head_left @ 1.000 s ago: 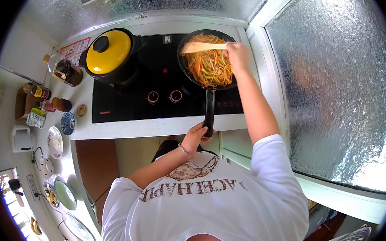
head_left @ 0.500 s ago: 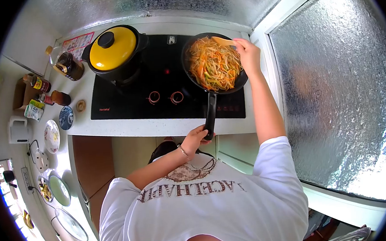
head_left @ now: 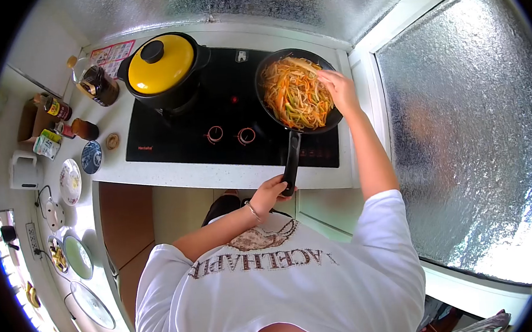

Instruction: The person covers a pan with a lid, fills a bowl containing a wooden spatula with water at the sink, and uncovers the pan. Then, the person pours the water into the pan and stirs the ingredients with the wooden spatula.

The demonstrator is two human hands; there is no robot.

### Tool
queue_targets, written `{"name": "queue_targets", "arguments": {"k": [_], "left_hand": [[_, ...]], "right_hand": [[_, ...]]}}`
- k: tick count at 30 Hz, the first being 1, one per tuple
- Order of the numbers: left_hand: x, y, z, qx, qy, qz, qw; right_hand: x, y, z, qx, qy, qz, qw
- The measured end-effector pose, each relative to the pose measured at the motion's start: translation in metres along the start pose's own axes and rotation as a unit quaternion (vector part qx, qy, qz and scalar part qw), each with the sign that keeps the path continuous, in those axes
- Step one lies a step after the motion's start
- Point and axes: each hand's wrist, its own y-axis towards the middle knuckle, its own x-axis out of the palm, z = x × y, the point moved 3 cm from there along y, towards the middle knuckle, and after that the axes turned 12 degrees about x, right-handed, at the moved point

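Observation:
My left hand [head_left: 269,194], with a bracelet at the wrist, is closed around the black handle [head_left: 292,158] of a frying pan [head_left: 263,66] on the right of the cooktop. Shredded vegetables or noodles [head_left: 296,97], orange, pale and green, fill the pan. At the pan's upper right edge my right hand [head_left: 336,87] grips a wooden spatula [head_left: 302,63]. The spatula's blade lies against the far side of the food.
A black pot with a yellow lid [head_left: 169,71] stands on the left of the black cooktop [head_left: 225,101]. Left of it are a bottle [head_left: 98,84], a jar [head_left: 85,129] and several plates, one blue [head_left: 91,157]. A textured glass panel [head_left: 458,124] borders the right side.
From lying across the top of the pan, the spatula has moved right and now angles down to the right. My right hand has shifted slightly right and down. My left hand keeps its hold.

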Motion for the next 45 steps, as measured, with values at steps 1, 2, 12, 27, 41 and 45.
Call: {"name": "queue_targets", "arguments": {"k": [1,2,12,27,41,45], "left_hand": [[0.000,0.000,0.000,0.000,0.000,0.000,1.000],[0.001,-0.001,0.001,-0.001,0.002,-0.001,1.000],[-0.001,-0.002,0.005,0.006,0.012,-0.015,1.000],[-0.002,0.000,0.003,-0.004,0.002,-0.013,1.000],[0.001,-0.002,0.004,0.001,-0.002,-0.001,1.000],[0.000,-0.002,0.004,0.004,-0.005,-0.002,1.000]], "right_hand": [[0.002,0.003,-0.004,-0.008,-0.021,0.034,0.999],[0.003,0.004,-0.007,-0.016,-0.041,0.068,0.997],[0.004,0.015,0.003,-0.031,-0.093,0.086,0.991],[0.011,0.011,0.006,0.006,-0.041,0.044,0.998],[0.016,0.014,0.009,-0.002,-0.041,0.042,0.998],[0.018,-0.001,-0.017,-0.019,-0.028,-0.057,0.998]]}}
